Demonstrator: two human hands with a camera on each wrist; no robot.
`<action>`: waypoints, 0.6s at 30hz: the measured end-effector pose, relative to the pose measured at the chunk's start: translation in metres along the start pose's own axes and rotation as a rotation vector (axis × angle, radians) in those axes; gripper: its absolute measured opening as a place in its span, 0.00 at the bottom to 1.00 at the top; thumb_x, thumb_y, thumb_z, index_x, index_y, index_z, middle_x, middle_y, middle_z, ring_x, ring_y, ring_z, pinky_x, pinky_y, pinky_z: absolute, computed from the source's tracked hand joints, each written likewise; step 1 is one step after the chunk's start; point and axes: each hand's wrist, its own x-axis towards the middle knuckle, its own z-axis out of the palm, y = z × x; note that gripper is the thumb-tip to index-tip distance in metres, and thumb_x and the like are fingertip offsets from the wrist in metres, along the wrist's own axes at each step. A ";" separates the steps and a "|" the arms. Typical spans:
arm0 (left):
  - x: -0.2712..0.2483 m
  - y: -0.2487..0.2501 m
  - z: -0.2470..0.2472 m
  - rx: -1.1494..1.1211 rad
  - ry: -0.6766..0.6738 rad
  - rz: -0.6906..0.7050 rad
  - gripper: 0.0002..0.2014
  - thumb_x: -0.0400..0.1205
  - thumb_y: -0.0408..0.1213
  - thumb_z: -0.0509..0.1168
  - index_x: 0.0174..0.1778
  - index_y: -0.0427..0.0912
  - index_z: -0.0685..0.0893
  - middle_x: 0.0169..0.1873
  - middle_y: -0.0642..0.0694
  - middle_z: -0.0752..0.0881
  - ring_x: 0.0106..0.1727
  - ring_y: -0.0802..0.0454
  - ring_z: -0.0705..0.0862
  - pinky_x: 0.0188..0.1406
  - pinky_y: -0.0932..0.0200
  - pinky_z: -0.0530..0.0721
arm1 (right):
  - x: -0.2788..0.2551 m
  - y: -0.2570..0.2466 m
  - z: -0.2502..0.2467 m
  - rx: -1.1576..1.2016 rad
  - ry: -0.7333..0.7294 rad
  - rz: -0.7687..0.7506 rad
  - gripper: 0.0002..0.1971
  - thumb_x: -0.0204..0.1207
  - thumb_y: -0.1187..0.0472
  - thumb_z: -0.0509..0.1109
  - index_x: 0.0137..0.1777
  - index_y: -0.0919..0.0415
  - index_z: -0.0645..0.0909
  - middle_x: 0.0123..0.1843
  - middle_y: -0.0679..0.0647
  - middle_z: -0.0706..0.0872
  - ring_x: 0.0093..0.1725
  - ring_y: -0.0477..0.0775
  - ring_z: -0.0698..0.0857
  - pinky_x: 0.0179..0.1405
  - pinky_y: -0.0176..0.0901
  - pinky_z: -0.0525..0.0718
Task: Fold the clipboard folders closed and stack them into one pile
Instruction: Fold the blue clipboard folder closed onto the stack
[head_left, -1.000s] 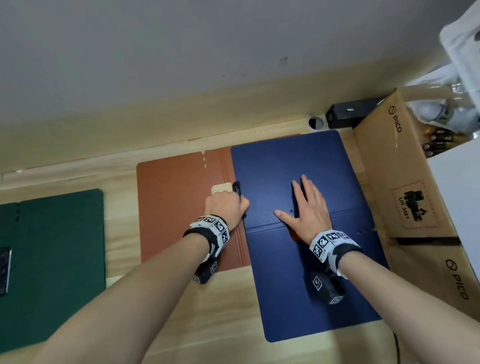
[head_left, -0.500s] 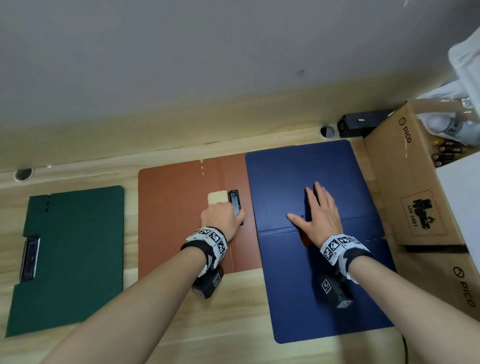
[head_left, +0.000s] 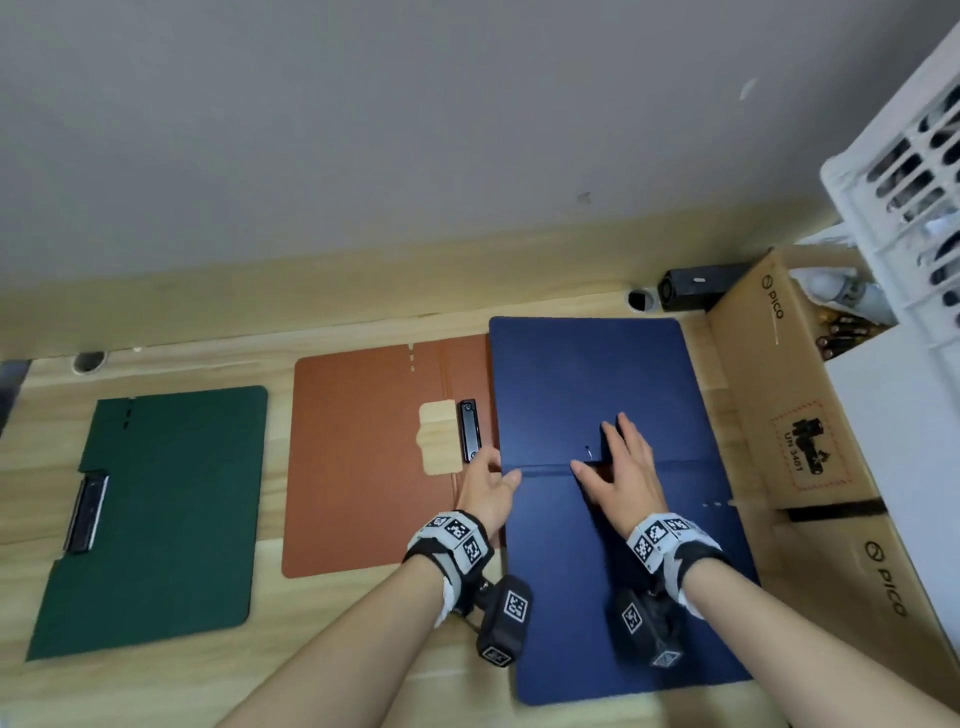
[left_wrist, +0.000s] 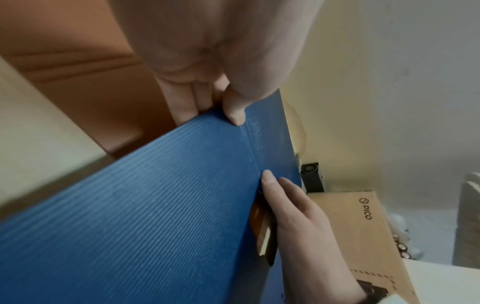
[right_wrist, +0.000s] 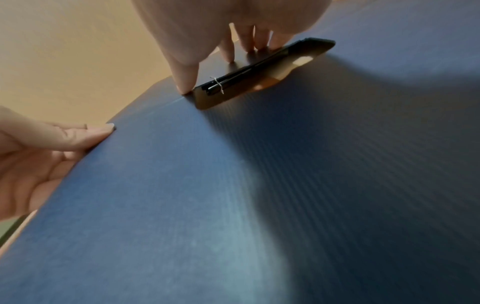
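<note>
Three clipboard folders lie on the wooden table (head_left: 358, 639). The green folder (head_left: 156, 519) lies at the left, its clip on its left edge. The brown folder (head_left: 358, 457) is in the middle with a black clip (head_left: 468, 430). The blue folder (head_left: 592, 384) lies spread open on the right, overlapping the brown one's right edge. My left hand (head_left: 496, 475) pinches the blue folder's (left_wrist: 155, 205) left edge at the crease, thumb (left_wrist: 233, 113) on top. My right hand (head_left: 618, 462) rests flat on the crease, fingers (right_wrist: 226, 51) straight beside the blue folder's black clip (right_wrist: 259, 72).
Cardboard boxes (head_left: 810, 415) stand against the blue folder's right side. A white slatted crate (head_left: 909, 182) is at the upper right. A black device (head_left: 696, 286) and a cable hole (head_left: 640, 299) sit by the wall behind.
My left hand has left the brown folder's clip and moved right to the blue folder's left edge. My right hand stays flat on the blue folder. The view now takes in the whole green folder.
</note>
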 end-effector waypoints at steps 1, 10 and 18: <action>-0.002 -0.001 -0.008 -0.010 0.018 0.023 0.07 0.77 0.41 0.64 0.39 0.52 0.70 0.43 0.23 0.87 0.36 0.40 0.85 0.40 0.27 0.85 | -0.004 -0.005 -0.001 0.022 -0.003 -0.021 0.40 0.77 0.43 0.69 0.84 0.58 0.59 0.88 0.52 0.51 0.86 0.54 0.50 0.84 0.51 0.55; -0.087 0.058 -0.113 0.059 0.049 0.195 0.08 0.83 0.30 0.62 0.41 0.44 0.71 0.40 0.30 0.87 0.35 0.42 0.85 0.36 0.49 0.87 | -0.029 -0.107 -0.035 0.039 -0.009 -0.301 0.40 0.76 0.40 0.70 0.83 0.53 0.60 0.88 0.45 0.51 0.85 0.48 0.52 0.82 0.46 0.58; -0.167 0.115 -0.200 0.416 0.044 0.451 0.04 0.75 0.41 0.64 0.42 0.51 0.75 0.40 0.49 0.89 0.48 0.41 0.88 0.56 0.43 0.85 | -0.046 -0.254 -0.088 -0.371 0.066 -0.874 0.34 0.82 0.54 0.65 0.85 0.51 0.56 0.89 0.51 0.48 0.87 0.55 0.48 0.84 0.56 0.56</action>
